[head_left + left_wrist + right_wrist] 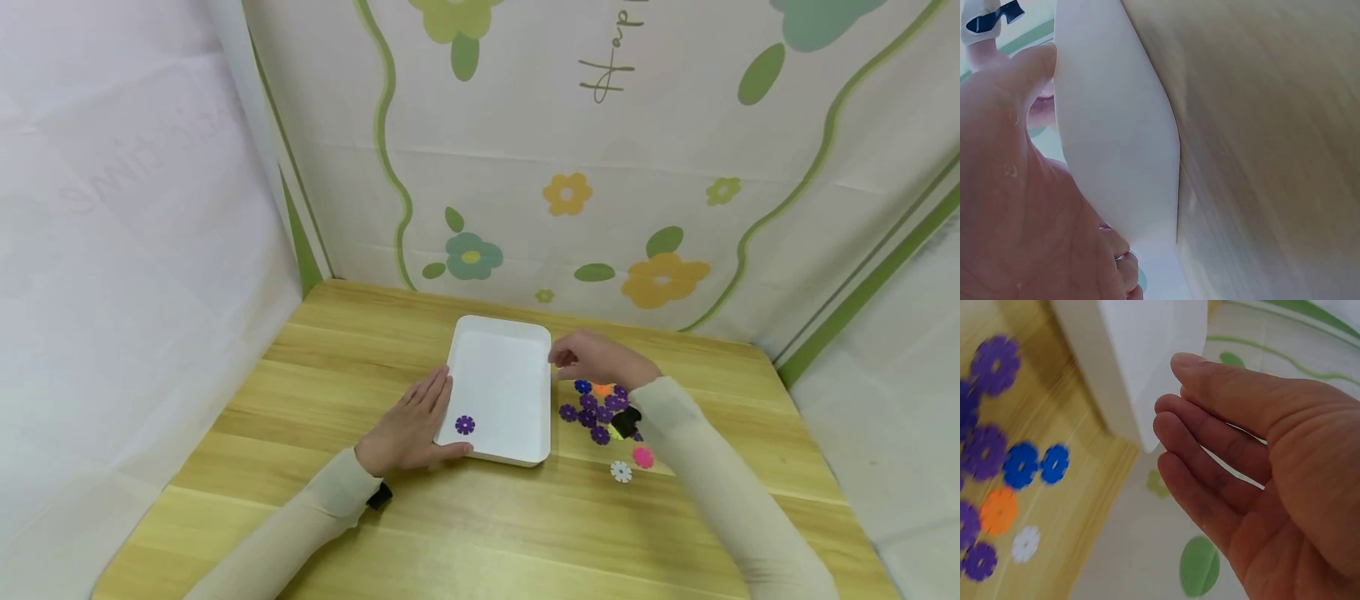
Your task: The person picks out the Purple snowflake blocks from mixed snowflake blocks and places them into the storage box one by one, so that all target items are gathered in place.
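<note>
A white rectangular tray (498, 375) lies on the wooden table, with one purple slotted flower disc (460, 425) inside it near the front left corner. My left hand (408, 427) rests along the tray's left side, fingers extended and thumb at the front edge. In the left wrist view that thumb (1038, 62) touches the tray wall (1116, 131). Beside the tray's right rim is my right hand (596, 357), its fingers loosely bent. The right wrist view shows nothing between its thumb (1222, 384) and fingers (1194, 487).
Right of the tray, partly under the right forearm, lies a cluster of purple discs (588, 419) with blue, orange (999, 503) and yellow ones. A pink disc (642, 452) and a white disc (615, 472) lie nearer the front. A flower-printed cloth (510, 150) hangs behind the table.
</note>
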`<action>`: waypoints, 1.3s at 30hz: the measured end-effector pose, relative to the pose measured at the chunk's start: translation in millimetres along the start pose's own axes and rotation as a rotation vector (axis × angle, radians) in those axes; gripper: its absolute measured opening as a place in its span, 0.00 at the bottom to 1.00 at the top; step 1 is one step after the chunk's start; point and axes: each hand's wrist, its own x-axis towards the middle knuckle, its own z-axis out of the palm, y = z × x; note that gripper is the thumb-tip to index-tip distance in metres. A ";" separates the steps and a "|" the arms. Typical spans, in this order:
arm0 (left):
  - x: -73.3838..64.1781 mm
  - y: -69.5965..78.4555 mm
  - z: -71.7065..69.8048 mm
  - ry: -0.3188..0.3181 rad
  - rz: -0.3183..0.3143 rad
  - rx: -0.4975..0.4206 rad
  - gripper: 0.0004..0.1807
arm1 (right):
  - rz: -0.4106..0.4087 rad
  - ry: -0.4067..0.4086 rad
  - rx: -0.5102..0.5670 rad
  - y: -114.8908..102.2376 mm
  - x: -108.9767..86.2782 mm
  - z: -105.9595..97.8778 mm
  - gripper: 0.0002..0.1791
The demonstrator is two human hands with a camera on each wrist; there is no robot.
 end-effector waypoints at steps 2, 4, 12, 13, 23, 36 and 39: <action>-0.4 -0.2 0.2 0.004 0.004 0.002 0.61 | -0.001 0.022 -0.005 11.7 -8.8 1.1 0.12; -0.8 -0.3 0.2 -0.002 0.002 0.002 0.61 | 0.002 0.042 -0.008 21.6 -16.2 5.3 0.12; -1.3 0.2 -1.9 -0.005 -0.006 -0.013 0.61 | 0.017 0.066 0.012 41.6 -35.0 35.3 0.17; -1.4 0.0 -2.1 -0.005 -0.006 -0.013 0.61 | 0.020 0.067 0.013 42.6 -35.8 39.3 0.17; -2.1 -0.8 -1.8 -0.002 -0.003 -0.026 0.61 | -0.012 0.098 0.013 39.7 -35.1 67.4 0.15; -0.9 -0.2 -1.3 -0.009 -0.003 -0.027 0.60 | -0.022 0.063 -0.031 42.4 -25.8 74.2 0.11; -0.2 -0.2 0.0 -0.016 -0.005 -0.024 0.60 | 0.008 0.043 -0.004 43.1 -23.9 72.2 0.10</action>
